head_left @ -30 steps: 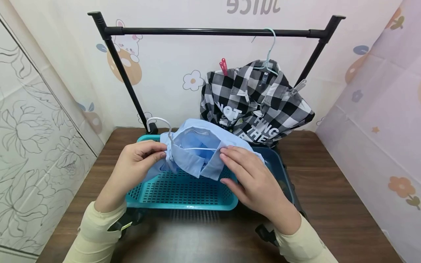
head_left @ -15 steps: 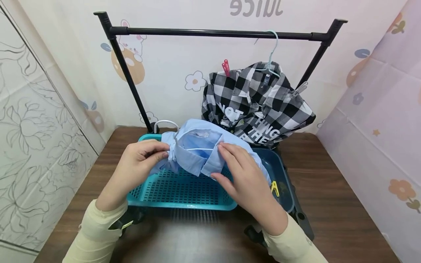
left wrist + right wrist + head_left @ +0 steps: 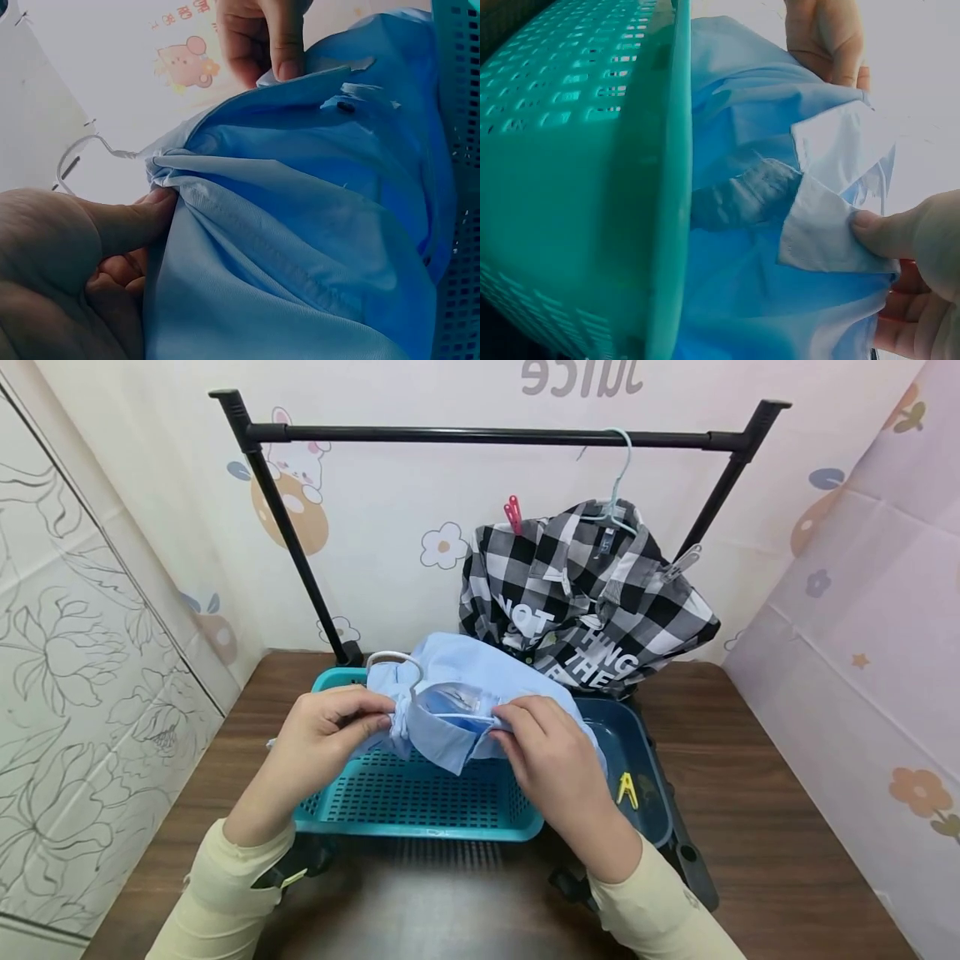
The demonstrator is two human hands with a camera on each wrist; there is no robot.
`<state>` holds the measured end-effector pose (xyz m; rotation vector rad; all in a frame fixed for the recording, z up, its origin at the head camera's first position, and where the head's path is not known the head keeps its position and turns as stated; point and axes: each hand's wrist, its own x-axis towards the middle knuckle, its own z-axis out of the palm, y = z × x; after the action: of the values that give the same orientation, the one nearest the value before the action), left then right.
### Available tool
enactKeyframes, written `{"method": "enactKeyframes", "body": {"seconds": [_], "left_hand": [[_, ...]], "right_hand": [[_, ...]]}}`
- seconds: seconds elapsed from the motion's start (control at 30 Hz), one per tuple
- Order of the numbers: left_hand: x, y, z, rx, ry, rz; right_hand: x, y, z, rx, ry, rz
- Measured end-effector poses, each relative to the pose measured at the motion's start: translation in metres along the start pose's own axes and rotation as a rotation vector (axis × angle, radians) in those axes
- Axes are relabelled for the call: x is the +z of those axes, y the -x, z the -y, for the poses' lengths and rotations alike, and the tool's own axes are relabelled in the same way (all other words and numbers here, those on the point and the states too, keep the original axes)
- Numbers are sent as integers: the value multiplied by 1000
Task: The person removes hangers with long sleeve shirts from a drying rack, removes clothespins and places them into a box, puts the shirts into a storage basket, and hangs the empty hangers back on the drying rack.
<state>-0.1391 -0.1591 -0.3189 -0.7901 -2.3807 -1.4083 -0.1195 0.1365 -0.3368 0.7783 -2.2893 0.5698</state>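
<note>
Background plaid (image 3: 637, 589) shows behind blue shirt (image 3: 480, 662), head-view only

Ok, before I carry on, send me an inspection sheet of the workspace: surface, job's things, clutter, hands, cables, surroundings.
Surface: brown wood-grain table.
Job's things: light blue shirt, held over the teal basket; white hanger bar shows in the collar opening.
Clutter: yellow clothespin in the dark blue tray, right of the basket.
Hands: left hand pinches gathered cloth beside the hanger's hook; right hand pinches the collar.
Cables: nothing seen.
Surroundings: black rack bearing a checked shirt on a pale green hanger, red clip on one shoulder; printed backdrop behind.
</note>
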Motion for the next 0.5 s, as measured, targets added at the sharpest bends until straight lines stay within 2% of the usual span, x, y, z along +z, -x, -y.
{"method": "enactKeyframes", "body": {"seconds": [0.33, 0.5], "left_hand": [[-3, 1, -1, -3, 8, -30], [-6, 1, 0, 3, 14, -31]], "right_hand": [[-13, -2, -8, 5, -53, -20], [-20, -3, -12, 1, -50, 10]]}}
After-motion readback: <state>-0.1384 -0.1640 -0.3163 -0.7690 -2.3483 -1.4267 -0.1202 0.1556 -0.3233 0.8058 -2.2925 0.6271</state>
